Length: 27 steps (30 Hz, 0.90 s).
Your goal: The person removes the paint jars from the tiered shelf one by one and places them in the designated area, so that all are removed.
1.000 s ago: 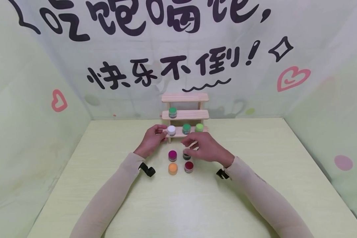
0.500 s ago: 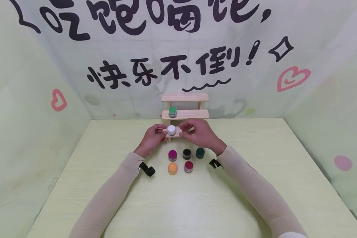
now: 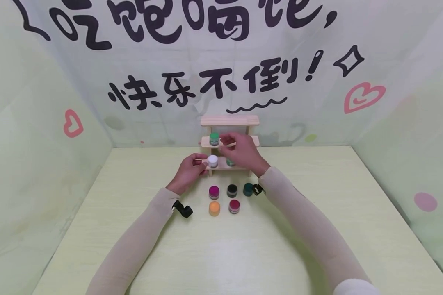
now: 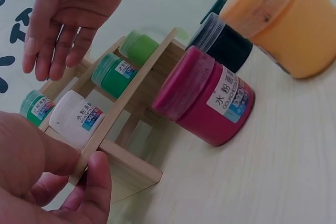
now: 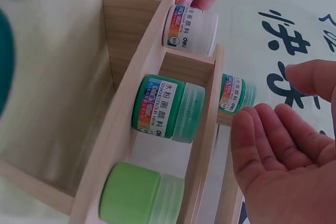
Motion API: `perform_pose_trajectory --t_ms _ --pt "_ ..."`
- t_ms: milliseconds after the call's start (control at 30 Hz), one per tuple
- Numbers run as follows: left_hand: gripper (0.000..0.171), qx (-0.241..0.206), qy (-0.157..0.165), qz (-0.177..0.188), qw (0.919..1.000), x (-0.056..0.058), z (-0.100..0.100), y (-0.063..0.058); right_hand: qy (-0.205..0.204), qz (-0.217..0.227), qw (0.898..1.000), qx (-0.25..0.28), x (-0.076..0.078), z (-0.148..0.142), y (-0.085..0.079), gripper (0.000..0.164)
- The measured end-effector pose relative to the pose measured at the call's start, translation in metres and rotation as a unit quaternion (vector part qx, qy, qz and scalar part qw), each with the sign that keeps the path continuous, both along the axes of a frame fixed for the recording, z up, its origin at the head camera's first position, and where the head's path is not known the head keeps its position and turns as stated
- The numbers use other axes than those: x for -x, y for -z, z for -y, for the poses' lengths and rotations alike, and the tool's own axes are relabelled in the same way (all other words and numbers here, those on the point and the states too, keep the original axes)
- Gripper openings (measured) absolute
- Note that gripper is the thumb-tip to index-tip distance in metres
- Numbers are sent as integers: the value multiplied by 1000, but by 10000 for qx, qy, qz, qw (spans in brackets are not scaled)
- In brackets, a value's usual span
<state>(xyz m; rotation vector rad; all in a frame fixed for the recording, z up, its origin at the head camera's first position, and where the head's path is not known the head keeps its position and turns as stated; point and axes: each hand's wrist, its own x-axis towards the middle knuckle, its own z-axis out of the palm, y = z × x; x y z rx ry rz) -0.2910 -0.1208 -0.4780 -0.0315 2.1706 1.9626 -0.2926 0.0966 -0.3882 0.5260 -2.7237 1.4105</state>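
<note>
My left hand (image 3: 188, 171) grips the left end of the lowest board of a small three-tier wooden stand (image 3: 230, 120); the left wrist view shows thumb and fingers pinching the board. Beside it sits a white gouache paint jar (image 4: 76, 119). Farther along that board stand a green jar (image 5: 167, 108) and a light green jar (image 5: 140, 195), the latter hidden in the head view. On the middle board is another green jar (image 3: 214, 139). My right hand (image 3: 242, 150) hovers just right of that jar, fingers and thumb apart, holding nothing.
In front of the stand, on the pale table (image 3: 221, 254), are several more jars: magenta (image 3: 214, 192), black (image 3: 232, 191), dark teal (image 3: 248, 189), orange (image 3: 214, 208) and dark red (image 3: 234, 206). A printed cloth backdrop (image 3: 162, 131) hangs behind the stand.
My right hand has moved up and away from above the table jars, past the lowest board to the middle board. The left hand keeps its hold and the jars stay put.
</note>
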Motion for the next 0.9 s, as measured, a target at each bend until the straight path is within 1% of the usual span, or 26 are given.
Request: perform_pose_trajectory --t_ms 100,233,433,567,767,900 --pt "31 0 27 -15 10000 0 1 0 220 74 9997 -127 7 4 0 41" --pt "31 10 78 -72 9999 0 1 1 341 126 9993 -124 16 8 3 40" --pt "31 12 76 -101 9999 0 2 2 224 183 9995 -149 24 16 3 43" --pt "31 9 84 -108 9999 -2 2 0 143 152 9993 -310 30 20 4 46" --pt "31 17 97 -119 9999 -3 2 -1 2 -74 9989 -454 37 22 10 39" --pt "31 -9 107 -97 9999 -2 2 -1 19 -77 9990 -429 36 21 11 40"
